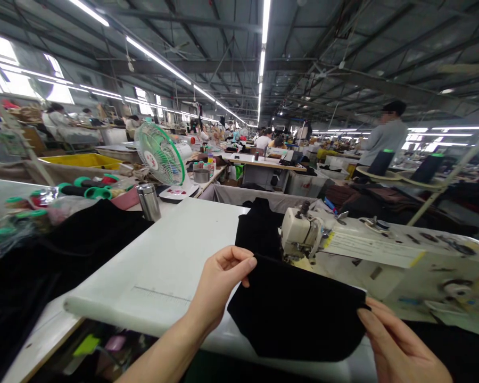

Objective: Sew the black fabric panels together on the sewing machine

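A black fabric piece (299, 314) is stretched between my two hands, above the front of the white table (175, 239). My left hand (225, 274) pinches its upper left corner between thumb and fingers. At the right edge, my right hand (391, 332) grips the other upper corner. Just behind the piece stands a sewing machine (303, 231), its head close to the cloth's top edge. More black fabric (259, 229) lies on the table left of the machine head; whether it joins the held piece I cannot tell.
A metal cup (148, 202) and a green-rimmed fan (162, 154) stand at the table's far left. Black cloth (88, 244) and thread spools (90, 191) cover the left side. Thread cones (383, 161) sit on a stand at right. A person in grey (389, 138) stands beyond.
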The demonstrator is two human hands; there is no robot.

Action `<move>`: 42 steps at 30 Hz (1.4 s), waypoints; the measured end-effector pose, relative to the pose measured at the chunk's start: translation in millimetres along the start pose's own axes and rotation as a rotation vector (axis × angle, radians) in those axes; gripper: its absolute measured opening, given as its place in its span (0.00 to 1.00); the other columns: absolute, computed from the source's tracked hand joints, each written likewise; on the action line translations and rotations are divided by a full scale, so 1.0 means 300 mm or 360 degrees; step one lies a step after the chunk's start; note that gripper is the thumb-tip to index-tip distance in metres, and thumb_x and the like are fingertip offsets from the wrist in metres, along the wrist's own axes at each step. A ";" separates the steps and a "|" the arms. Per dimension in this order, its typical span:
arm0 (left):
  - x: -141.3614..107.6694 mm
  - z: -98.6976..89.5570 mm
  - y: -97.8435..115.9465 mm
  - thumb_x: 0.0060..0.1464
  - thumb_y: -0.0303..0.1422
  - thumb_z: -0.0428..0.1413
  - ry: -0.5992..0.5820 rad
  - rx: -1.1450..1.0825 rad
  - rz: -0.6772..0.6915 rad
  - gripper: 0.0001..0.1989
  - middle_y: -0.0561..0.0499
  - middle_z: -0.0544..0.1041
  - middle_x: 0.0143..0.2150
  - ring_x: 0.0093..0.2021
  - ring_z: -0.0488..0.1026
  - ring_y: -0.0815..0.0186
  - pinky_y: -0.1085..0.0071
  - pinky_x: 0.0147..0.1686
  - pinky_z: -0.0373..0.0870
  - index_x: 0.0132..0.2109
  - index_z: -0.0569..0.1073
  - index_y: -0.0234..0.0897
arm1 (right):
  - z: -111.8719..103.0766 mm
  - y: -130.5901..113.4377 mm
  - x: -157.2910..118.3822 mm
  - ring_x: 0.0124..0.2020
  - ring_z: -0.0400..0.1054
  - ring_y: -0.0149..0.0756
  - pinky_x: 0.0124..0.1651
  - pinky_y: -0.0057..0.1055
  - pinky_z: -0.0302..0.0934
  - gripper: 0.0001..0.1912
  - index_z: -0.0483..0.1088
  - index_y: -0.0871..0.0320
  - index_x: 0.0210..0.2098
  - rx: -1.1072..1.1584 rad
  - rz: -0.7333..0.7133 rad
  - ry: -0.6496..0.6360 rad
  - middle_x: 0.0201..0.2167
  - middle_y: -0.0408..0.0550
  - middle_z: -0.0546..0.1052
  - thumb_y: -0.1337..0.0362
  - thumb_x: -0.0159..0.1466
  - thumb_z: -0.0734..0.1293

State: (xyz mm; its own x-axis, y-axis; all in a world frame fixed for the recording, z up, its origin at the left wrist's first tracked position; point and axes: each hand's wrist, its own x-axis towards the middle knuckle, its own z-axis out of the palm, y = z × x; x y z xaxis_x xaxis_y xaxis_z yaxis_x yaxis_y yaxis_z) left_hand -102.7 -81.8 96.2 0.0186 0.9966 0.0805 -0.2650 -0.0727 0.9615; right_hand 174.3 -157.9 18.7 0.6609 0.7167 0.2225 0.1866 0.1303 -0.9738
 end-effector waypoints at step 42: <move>0.057 -0.081 -0.041 0.29 0.36 0.72 0.0243 0.0282 0.0190 0.18 0.58 0.76 0.29 0.37 0.73 0.66 0.78 0.35 0.73 0.23 0.70 0.42 | 0.112 -0.117 -0.012 0.35 0.70 0.33 0.41 0.29 0.65 0.12 0.70 0.55 0.35 0.0485 -0.0068 -0.0210 0.33 0.43 0.76 0.60 0.56 0.75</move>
State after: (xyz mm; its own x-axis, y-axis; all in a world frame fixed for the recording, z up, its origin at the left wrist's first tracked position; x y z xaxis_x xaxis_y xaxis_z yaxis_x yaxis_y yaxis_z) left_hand -122.7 -62.9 79.4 -0.1520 0.9739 0.1684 -0.0835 -0.1825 0.9797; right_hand 141.1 -142.0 50.5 0.5538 0.7860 0.2746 -0.0272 0.3467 -0.9376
